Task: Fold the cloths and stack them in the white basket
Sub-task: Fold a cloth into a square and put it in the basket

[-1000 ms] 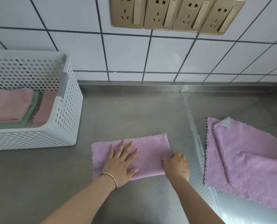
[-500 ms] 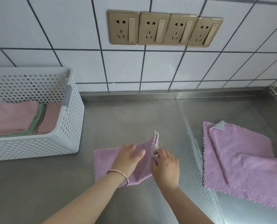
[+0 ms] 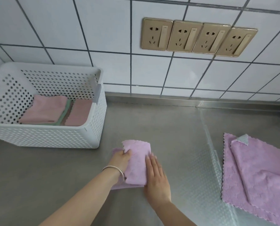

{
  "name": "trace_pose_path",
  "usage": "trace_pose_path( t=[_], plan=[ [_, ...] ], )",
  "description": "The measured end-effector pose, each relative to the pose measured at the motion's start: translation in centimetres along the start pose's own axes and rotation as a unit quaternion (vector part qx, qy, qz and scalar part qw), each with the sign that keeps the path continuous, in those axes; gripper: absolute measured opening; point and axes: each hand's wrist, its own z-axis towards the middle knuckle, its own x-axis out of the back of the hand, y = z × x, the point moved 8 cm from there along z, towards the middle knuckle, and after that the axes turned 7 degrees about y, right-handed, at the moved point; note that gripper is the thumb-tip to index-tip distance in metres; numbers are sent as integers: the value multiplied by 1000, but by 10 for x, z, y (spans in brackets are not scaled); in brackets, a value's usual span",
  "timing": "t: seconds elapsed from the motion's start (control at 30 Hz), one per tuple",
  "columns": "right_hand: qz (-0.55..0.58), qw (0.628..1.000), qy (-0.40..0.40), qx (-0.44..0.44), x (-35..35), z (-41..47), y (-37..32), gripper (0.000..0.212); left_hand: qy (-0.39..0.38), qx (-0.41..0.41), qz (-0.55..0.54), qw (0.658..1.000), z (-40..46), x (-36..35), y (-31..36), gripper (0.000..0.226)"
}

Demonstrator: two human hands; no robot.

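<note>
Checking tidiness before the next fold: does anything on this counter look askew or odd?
Only the purple cloths at the right: the top one lies crooked on the lower, with one corner flipped over showing grey. The folded cloths in the white basket lie flat.

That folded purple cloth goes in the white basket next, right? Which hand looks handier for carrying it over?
Probably the left hand: it already grips the folded purple cloth and is on the white basket's side. The right hand only rests flat on it.
</note>
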Motion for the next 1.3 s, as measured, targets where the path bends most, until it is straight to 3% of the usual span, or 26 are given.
trace_pose_path(
  t=[0.13, 0.23, 0.6, 0.7, 0.8, 0.9, 1.03, 1.17, 1.3],
  plan=[
    [-33, 998, -47, 21, -24, -4, -3, 86, 92, -15, 146, 985, 2, 18, -29, 37],
    [-45, 996, -42, 58, -26, -6, -13, 83, 130, 20, 133, 982, 3, 25, -49, 37],
    [-87, 994, -43, 54, -35, -6, -11, 81, 101, 8, 116, 988, 24, 19, -66, 59],
    [-89, 995, -36, 41, -25, -5, -14, 79, 106, -22, 191, 976, 23, 19, -62, 59],
    [-104, 993, -34, 51, -13, 5, -25, 83, 149, -92, 168, 970, 19, 24, -59, 76],
    [-100, 990, -36, 94, -15, 20, -35, 65, 206, -204, 205, 935, 13, 21, -60, 82],
    [-93, 987, -116, 57, -36, 27, -16, 60, 143, -282, 353, 881, 2, -11, -68, 70],
    [-94, 986, -115, 69, -38, 24, -6, 65, 122, -304, 402, 855, 6, -17, -73, 68],
    [-88, 986, -124, 64, -40, 25, -3, 67, 125, -285, 415, 855, 15, -16, -75, 71]
  ],
)
